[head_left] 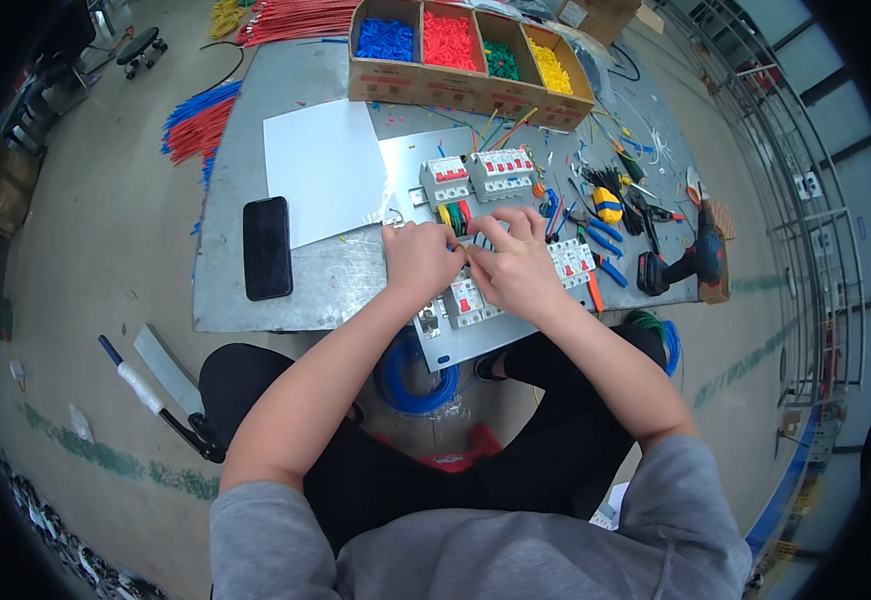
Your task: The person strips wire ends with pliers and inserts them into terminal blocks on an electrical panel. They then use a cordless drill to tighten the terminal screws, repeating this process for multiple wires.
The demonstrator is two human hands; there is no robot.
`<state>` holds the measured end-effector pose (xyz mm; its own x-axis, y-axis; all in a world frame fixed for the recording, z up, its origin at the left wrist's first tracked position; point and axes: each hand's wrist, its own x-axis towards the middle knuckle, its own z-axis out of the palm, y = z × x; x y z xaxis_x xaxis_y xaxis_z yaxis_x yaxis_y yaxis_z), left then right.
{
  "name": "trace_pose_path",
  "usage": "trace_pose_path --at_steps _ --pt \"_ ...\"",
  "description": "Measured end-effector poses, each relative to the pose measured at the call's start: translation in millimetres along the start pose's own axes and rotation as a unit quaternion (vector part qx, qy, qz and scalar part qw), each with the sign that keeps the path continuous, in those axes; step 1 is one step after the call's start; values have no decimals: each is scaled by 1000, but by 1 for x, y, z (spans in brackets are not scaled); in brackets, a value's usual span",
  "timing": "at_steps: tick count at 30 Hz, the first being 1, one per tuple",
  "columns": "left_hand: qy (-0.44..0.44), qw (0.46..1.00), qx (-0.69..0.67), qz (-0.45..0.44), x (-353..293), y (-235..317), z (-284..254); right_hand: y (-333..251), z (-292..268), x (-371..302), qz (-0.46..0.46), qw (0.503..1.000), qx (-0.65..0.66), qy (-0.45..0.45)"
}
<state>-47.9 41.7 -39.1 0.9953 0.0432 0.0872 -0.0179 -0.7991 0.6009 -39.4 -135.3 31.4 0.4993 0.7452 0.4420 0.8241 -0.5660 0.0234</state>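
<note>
My left hand (pixel 423 262) and my right hand (pixel 517 268) meet over the middle of a white mounting plate (pixel 405 160). Both are closed, fingertips pinched close together at a small spot beside a bundle of yellow, green and red wires (pixel 453 216). What they hold there is hidden by the fingers. Beyond them, a circuit breaker (pixel 445 182) and a wider row of breakers (pixel 502 174) sit on the plate. Nearer me, another breaker (pixel 464 303) shows below my fingers, and more breakers (pixel 572 260) stand right of my right hand. The plate's near end overhangs the table edge.
A cardboard box (pixel 385 82) of blue, red, green and yellow small parts stands at the back. Left lie a white sheet (pixel 320 165) and a black phone (pixel 267 248). Right are pliers (pixel 605 235), a yellow tool (pixel 607 205) and a cordless drill (pixel 690 262).
</note>
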Motion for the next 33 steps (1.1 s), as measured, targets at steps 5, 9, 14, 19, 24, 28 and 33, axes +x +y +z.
trace_pose_path --at_steps 5,9,14,19,24,28,33 --pt "-40 999 -10 -15 4 4 -3 -1 -1 -11 66 996 38 -43" --pt "-34 999 0 -29 7 5 0 -5 -2 -9 169 975 88 -112" --pt "-48 997 30 -54 13 3 -7 19 27 4 388 865 276 -160" --pt "-15 996 49 -69 6 8 -8 34 22 23 470 780 325 -254" --pt "44 994 25 -101 -1 12 0 50 28 25 483 730 382 -296" --pt "12 992 8 -129 4 18 1 60 35 27 502 707 369 -335" --pt "-32 984 17 -175 8 21 -10 37 26 45 457 762 273 -369"
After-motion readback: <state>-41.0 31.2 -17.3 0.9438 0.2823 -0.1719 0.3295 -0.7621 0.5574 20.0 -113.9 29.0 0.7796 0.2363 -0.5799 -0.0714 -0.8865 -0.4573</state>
